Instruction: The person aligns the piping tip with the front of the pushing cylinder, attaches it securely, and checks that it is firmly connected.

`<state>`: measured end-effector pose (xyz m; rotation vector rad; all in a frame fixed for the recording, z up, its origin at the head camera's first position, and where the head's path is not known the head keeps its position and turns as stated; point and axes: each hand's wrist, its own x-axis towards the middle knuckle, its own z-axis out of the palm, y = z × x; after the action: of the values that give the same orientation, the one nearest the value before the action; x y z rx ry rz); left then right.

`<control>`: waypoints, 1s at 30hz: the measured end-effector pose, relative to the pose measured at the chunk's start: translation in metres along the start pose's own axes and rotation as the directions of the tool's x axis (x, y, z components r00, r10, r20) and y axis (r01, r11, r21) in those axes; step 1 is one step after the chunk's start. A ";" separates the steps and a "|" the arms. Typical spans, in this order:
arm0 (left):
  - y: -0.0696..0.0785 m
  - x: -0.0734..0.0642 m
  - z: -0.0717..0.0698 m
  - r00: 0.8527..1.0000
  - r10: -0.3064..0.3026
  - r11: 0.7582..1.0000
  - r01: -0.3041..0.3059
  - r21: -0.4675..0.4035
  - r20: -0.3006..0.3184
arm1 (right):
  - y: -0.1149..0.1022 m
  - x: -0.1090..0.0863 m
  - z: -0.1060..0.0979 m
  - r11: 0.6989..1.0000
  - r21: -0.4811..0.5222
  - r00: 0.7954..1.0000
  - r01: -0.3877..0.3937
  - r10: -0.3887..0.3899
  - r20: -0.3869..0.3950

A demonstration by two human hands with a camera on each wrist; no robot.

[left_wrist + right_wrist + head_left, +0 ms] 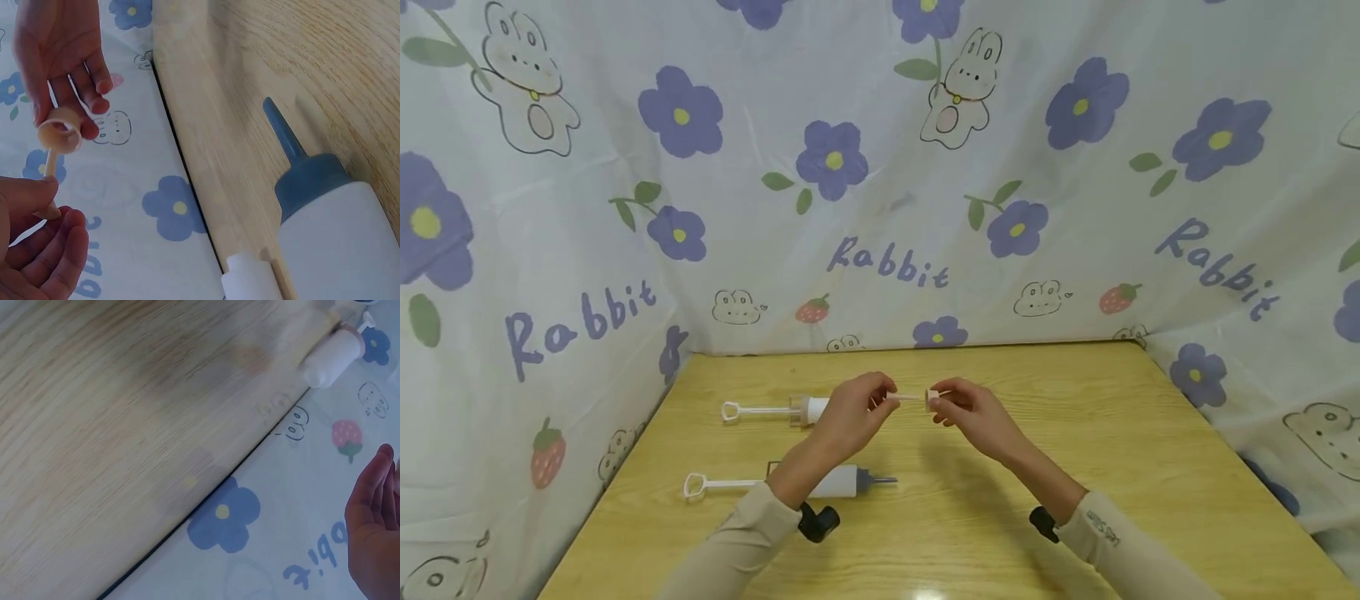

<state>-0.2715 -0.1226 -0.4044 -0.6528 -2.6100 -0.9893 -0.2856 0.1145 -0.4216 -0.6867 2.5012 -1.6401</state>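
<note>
Above the far middle of the table, both hands work close together in the head view. My left hand pinches a thin pale nozzle between thumb and fingers. My right hand grips a small cream ring-shaped collar by its side. In the left wrist view the open mouth of the collar faces the narrow end of the nozzle; whether they touch I cannot tell. Only part of the right hand shows at the right wrist view's edge, with most of the collar out of frame.
Left of my hands lies a white syringe-like barrel with a looped plunger handle. Nearer me is a larger one with a blue-grey nozzle, partly behind my left forearm. A rabbit-print cloth hangs around the wooden table.
</note>
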 end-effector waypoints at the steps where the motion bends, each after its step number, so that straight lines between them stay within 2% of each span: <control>1: 0.001 0.000 0.001 1.000 0.001 1.000 -0.001 0.003 0.005 | -0.001 0.000 0.002 1.000 -0.001 1.000 0.013 -0.013 0.012; 5: 0.005 0.000 0.004 0.999 0.009 1.000 -0.009 -0.008 0.031 | -0.006 0.001 0.007 1.000 0.007 0.999 0.015 -0.015 0.031; 10: 0.005 0.000 0.008 0.999 0.000 0.993 0.005 -0.115 0.041 | -0.009 0.003 0.011 1.000 0.016 0.999 0.026 -0.027 0.023; 16: 0.003 -0.001 0.010 0.995 -0.098 0.974 0.102 -0.204 0.030 | -0.008 0.004 0.013 0.999 0.022 0.999 0.037 -0.037 0.019; 18: 0.002 -0.001 0.011 0.993 -0.112 0.967 0.118 -0.228 0.040 | -0.007 0.003 0.014 0.999 0.022 0.999 0.034 -0.035 0.019; 21: 0.001 -0.001 0.012 0.994 -0.095 0.965 0.104 -0.242 0.050 | -0.009 0.003 0.014 0.999 0.022 0.999 0.033 -0.033 0.018; 25: 0.000 -0.001 0.011 0.998 -0.045 0.970 0.056 -0.237 0.054 | -0.012 0.004 0.015 0.999 0.020 0.999 0.045 -0.045 0.018; 30: 0.002 -0.004 0.009 0.995 -0.002 0.957 0.030 -0.288 0.098 | -0.011 0.005 0.016 0.998 -0.014 0.998 0.065 -0.064 0.028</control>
<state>-0.2681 -0.1167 -0.4116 -0.7653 -2.5777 -1.3944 -0.2816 0.0951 -0.4182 -0.7941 2.5002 -1.6226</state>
